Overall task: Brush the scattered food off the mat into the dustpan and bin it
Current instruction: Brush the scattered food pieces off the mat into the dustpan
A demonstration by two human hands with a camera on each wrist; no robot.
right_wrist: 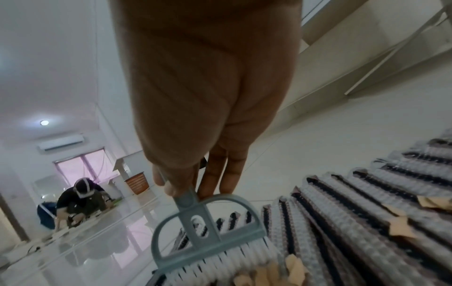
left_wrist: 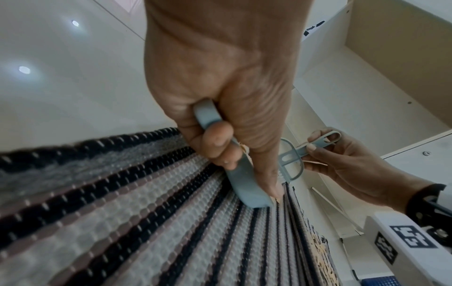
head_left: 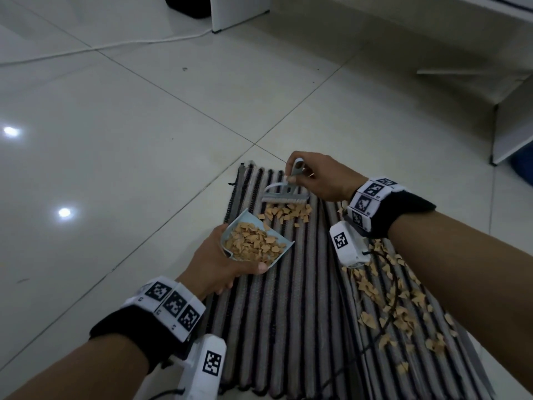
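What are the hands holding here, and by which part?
Left hand grips the dustpan by its handle; right hand pinches the brush by its handle's end.

An indoor room, likely a home, is suggested by glossy tiled floor (head_left: pixel 115 125), a wall air conditioner (right_wrist: pixel 61 142) and a curtained window (right_wrist: pixel 83 164) at left.

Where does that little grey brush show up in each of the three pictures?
Head: brush just above centre, held by the right hand.
Left wrist: right of centre, behind the dustpan.
Right wrist: bottom centre.
Shared landmark: the striped mat.
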